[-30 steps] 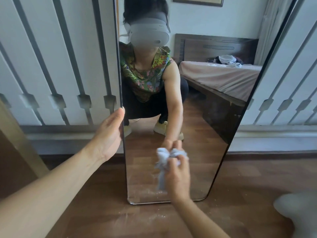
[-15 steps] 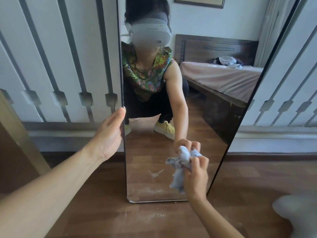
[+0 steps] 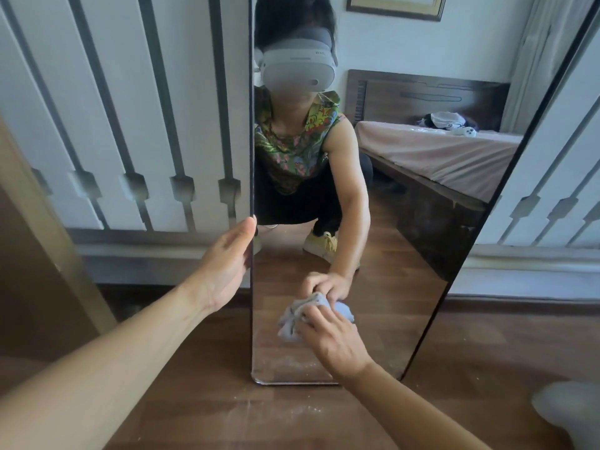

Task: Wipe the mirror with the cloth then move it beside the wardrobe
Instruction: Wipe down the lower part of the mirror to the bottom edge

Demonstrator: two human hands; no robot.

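A tall mirror point(image 3: 389, 254) with a thin dark frame stands on the wooden floor and leans back against a white panelled surface. My left hand point(image 3: 224, 264) holds its left edge at mid height, thumb up along the frame and fingers hidden behind it. My right hand point(image 3: 334, 345) grips a bunched pale blue cloth point(image 3: 292, 323) and presses it on the lower glass. Dusty smears show on the glass just below the cloth, near the bottom edge.
The white panelling with grey strips point(image 3: 130, 125) runs behind the mirror on both sides. A slanted wooden post point(image 3: 48, 228) stands at the left. Dust specks lie on the floor point(image 3: 292, 414) before the mirror. A blurred whitish object point(image 3: 571, 414) sits bottom right.
My right hand swept the cloth to the right across the lower glass, then back to the left. My left hand stayed on the mirror's edge.
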